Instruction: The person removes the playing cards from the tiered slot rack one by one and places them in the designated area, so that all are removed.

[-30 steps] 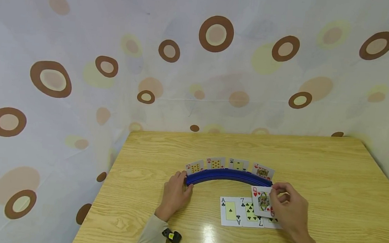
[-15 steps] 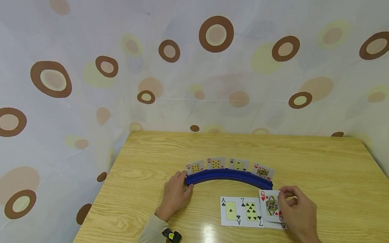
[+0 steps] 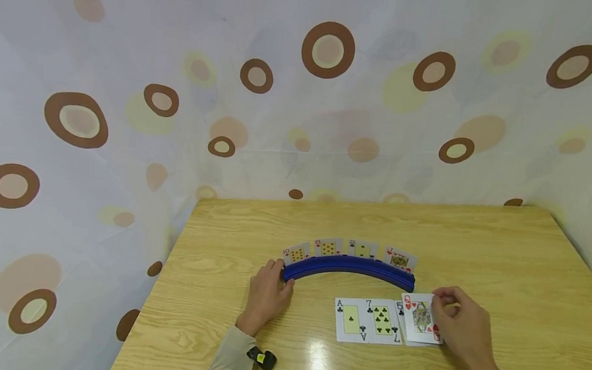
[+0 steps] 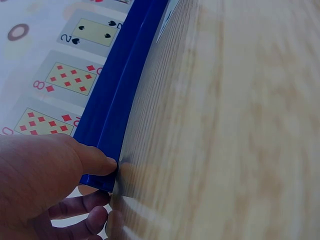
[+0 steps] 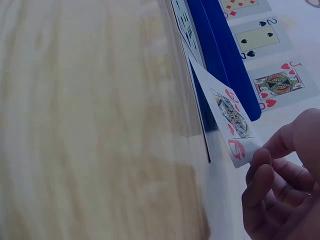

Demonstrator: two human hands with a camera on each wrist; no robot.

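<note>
My left hand (image 3: 268, 293) grips the left end of a curved blue playing-card holder (image 3: 349, 264), thumb on its front side. My right hand (image 3: 465, 329) pinches the right edge of a queen of hearts playing card (image 3: 419, 317), just in front of the holder's right end. In the right wrist view the queen (image 5: 230, 115) tilts up at its pinched end, over a card that lies beneath. That lower card, a black five (image 3: 399, 313), is mostly hidden. To its left lie a seven of clubs (image 3: 383, 321) and an ace of clubs (image 3: 350, 319), face up.
Upright in the holder stand a ten of diamonds (image 3: 297, 255), an eight of diamonds (image 3: 328, 247), a two of spades (image 3: 362, 249) and a jack of hearts (image 3: 400, 260). The wooden table (image 3: 228, 232) ends at a patterned curtain (image 3: 281, 113) behind and at both sides.
My right hand has moved the queen of hearts rightward and slightly toward me, off the seven and over the five. My left hand stays at the holder.
</note>
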